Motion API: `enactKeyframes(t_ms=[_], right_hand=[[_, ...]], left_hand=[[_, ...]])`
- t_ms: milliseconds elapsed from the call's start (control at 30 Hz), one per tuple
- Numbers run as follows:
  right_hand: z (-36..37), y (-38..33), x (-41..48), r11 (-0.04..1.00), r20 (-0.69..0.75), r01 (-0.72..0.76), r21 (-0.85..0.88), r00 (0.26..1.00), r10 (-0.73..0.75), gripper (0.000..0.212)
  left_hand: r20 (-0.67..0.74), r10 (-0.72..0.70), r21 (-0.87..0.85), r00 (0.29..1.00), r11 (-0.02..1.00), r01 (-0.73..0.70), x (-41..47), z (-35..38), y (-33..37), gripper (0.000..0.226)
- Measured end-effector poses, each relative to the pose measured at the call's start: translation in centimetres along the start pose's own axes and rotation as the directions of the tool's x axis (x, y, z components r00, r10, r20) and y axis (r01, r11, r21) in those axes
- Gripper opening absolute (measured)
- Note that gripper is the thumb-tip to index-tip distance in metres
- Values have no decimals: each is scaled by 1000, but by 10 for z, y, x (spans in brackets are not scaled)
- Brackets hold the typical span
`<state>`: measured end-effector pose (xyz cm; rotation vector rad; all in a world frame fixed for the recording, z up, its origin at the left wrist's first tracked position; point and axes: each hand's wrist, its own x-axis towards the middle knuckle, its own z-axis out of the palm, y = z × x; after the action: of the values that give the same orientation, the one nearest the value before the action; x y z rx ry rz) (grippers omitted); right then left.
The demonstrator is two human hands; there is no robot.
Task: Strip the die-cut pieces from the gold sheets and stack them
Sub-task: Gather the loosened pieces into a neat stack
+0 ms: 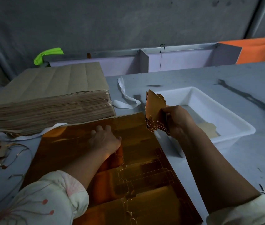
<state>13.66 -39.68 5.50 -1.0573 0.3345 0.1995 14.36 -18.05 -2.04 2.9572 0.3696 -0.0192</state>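
Pressure from the left hand [103, 139] keeps the top gold sheet [63, 143] flat at the front edge of the table [225, 75]. Its fingers lie straight and a little apart, palm down, forearm reaching forward. The right hand [177, 120] clamps curled fingers on a bundle of die-cut pieces [154, 108], held upright over the sheet's far right corner, just beside the white tray [201, 101] (probably where the stack goes).

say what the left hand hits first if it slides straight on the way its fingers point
Probably the brown sheet stack, just past the far edge of the gold sheet; depth is unclear.
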Motion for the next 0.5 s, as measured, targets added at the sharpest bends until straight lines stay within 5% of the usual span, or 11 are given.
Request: enactKeyframes(t_ms=[500], right_hand=[[0,0,3,1000,-18,-3,-2,1000,3,36]], left_hand=[[105,18,31,994,999,-21,17,-4,-6,61]])
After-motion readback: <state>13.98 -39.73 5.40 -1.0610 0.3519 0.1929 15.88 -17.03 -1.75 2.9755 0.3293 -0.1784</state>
